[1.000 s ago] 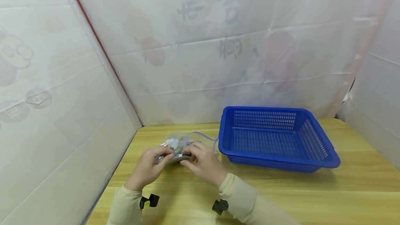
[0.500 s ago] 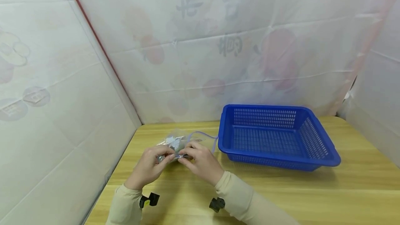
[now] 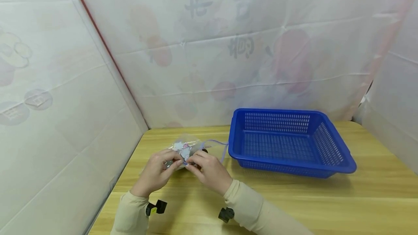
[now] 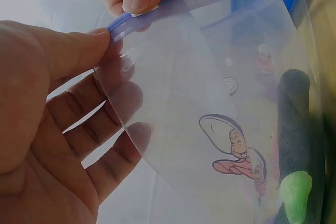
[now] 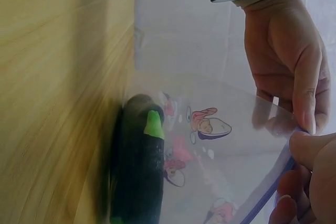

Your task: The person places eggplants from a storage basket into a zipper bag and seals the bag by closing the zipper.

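Note:
A clear zip bag (image 4: 173, 93) with cartoon prints and a purple zip edge stands tilted up from the table. My left hand (image 3: 158, 172) pinches one end of that edge between thumb and fingers, the other fingers spread behind the film, as the left wrist view shows. Close beside it, my right hand (image 3: 210, 170) pinches the zip at a small white slider (image 4: 144, 12), mostly covered by the fingertips. Low in the bag lies a long, dark rounded thing (image 5: 137, 166) with a bright green patch (image 5: 154, 125); its kind is unclear.
A blue plastic basket (image 3: 277, 164) with slotted walls stands on the wooden table (image 3: 294, 195), right of the bag. The zip's far end reaches the basket's left side. White printed sheets (image 3: 209, 64) enclose the back and sides.
My right hand has slid slightly left along the zip, closer to my left hand, which stays nearly still. The bag's printed film has risen more into view; a dark end now shows behind the right fingers.

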Demonstrator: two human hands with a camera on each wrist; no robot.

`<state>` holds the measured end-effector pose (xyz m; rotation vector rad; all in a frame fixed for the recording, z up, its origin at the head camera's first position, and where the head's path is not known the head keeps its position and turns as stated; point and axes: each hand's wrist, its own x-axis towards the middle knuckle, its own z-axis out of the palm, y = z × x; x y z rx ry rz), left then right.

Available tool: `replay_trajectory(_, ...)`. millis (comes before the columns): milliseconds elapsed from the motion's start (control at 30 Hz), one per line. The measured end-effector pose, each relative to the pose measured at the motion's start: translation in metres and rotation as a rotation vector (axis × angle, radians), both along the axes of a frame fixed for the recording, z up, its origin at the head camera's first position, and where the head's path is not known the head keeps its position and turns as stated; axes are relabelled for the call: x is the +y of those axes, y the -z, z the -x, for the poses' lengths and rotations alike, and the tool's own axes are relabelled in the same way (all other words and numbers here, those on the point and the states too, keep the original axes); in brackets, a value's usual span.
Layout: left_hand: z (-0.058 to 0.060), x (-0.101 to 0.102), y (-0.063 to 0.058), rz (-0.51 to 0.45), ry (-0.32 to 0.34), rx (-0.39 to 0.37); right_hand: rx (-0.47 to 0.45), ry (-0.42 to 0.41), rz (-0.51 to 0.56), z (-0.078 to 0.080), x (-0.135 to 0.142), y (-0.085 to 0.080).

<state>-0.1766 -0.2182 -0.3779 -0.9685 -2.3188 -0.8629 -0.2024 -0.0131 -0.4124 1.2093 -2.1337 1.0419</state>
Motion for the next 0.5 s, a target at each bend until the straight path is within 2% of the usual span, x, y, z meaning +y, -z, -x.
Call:
replay_trajectory(200,-0.0009,0.0002,-0.0013,0.000,-0.006,0.003,-0.007,-0.004,0.001,-0.0003,-0.0006,0.0000)
replay_trajectory(500,-0.0021,-0.0013,-0.0032,0.014,-0.049,0.009,-0.019,-0.002,-0.019,-0.0009,-0.0006,0.0007)
